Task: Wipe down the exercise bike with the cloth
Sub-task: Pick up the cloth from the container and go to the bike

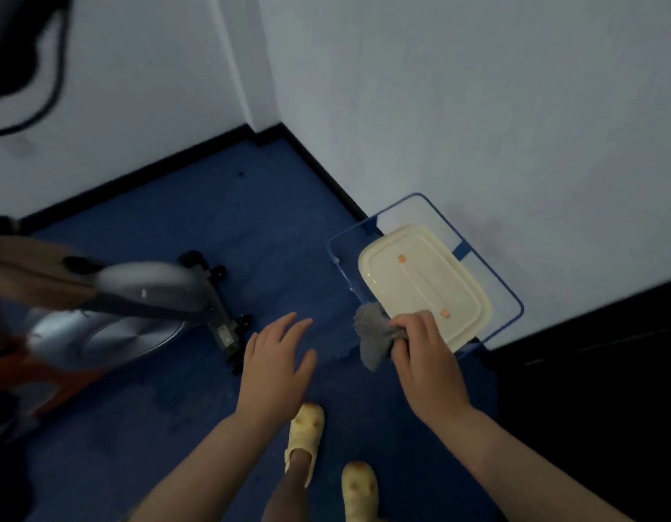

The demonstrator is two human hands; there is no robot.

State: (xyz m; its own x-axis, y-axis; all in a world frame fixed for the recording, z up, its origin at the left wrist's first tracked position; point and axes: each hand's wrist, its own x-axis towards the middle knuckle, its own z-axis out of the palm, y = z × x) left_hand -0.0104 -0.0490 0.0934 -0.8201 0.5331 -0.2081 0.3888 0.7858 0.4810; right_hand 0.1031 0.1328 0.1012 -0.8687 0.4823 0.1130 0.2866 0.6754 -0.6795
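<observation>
Two pale yellow slippers stand on the blue floor at the bottom centre of the frame, one a little ahead of the other. Above them, both bare forearms reach up from the lower edge. In the middle of the frame the left hand hovers palm down over the floor, its fingers straight and spread, holding nothing. Just right of it, the right hand has its fingers curled around a grey cloth, which bunches out to the left of the knuckles and hangs down a little.

Directly beyond the right hand lies a cream lid with a long handle strip, resting in a clear box with a blue rim that sits on the floor against the white wall in the right half of the frame.

At the left edge, well apart from the cloth, the exercise bike shows its silver flywheel housing, an orange lower part and a black base bar with small wheels; it is blurred. A black cable curves down in the upper left corner.
</observation>
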